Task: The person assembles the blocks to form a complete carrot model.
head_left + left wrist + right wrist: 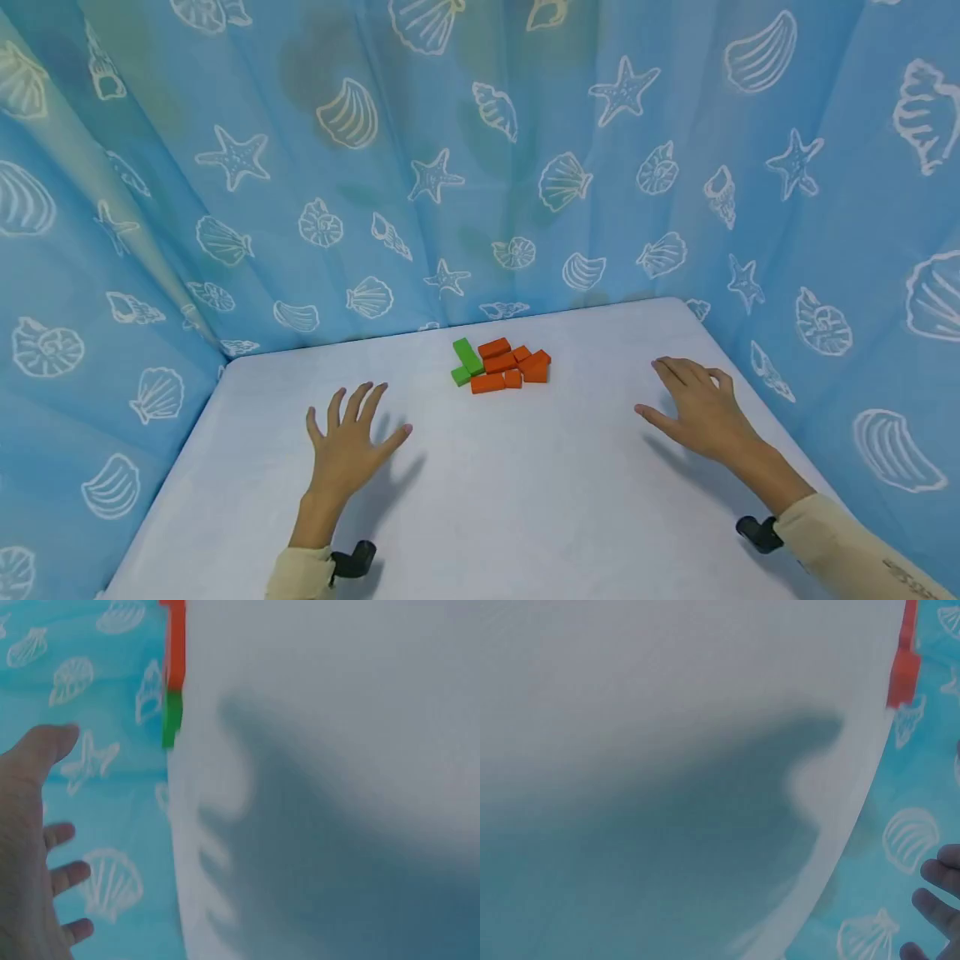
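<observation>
Blocks: a small cluster lies towards the far edge of the table (525, 500), between our two hands from left to right and well apart from both.
Left hand: our left hand (348, 450) hovers over the left part of the table, fingers fanned and thumb out wide, holding nothing; the green side is its shorter reach.
Right hand: our right hand (701, 412) hovers at the right, fingers extended, thumb apart from them, holding nothing; the orange side suits it better.
Green pair: the long green block (468, 356) slants from far left to near right, with the small green block (461, 376) at its near left; we do best to pinch the long one across its narrow width.
Orange group: the orange blocks (500, 363) sit tightly packed, so we should start from the outer ones and keep our fingertips narrow, lest we nudge neighbours.
Right end: we cannot tell whether one orange piece rests on another there, so a gentle first touch is wise.
Shadows: both hands cast shadows set off from them, so we need to come down before gripping.
Wrist pieces: the black wrist pieces (354, 560) protrude beside our cuffs; we should keep our wrists raised so they clear the blocks.
</observation>
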Motion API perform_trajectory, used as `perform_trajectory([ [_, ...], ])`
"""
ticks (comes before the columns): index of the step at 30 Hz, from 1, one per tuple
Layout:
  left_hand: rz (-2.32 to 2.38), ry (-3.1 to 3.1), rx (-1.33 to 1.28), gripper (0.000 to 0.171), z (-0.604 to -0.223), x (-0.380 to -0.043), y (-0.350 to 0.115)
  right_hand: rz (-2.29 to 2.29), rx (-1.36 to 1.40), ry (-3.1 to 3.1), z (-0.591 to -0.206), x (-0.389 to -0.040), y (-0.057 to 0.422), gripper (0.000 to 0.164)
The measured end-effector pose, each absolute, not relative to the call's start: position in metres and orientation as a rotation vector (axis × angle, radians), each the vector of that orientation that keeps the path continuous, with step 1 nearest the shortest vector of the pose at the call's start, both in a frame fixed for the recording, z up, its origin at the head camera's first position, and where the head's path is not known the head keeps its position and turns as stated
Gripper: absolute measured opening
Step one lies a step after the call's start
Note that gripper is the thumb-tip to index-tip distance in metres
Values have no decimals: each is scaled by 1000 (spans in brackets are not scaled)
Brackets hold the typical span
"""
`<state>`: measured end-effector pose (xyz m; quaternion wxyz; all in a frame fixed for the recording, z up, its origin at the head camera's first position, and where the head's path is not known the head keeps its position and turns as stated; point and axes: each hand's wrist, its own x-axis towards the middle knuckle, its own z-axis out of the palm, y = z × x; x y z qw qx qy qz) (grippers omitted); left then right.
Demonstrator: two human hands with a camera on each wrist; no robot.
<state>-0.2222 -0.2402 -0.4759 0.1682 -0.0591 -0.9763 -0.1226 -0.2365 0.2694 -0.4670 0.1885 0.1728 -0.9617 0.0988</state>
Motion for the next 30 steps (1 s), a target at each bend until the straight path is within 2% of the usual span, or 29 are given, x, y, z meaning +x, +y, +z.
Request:
perform_trajectory([
  [9, -564, -2771, -115, 76, -487, -265, -162, 442, 433, -2735, -481, -262, 217, 65],
  [19, -658, -2758, 18, 64, -506, -292, -102, 478, 410, -2786, -481, -292, 178, 62],
  [30, -380, -2750, 199, 73, -523, -306, -58, 463, 380, -2838, -485, -319, 153, 59],
])
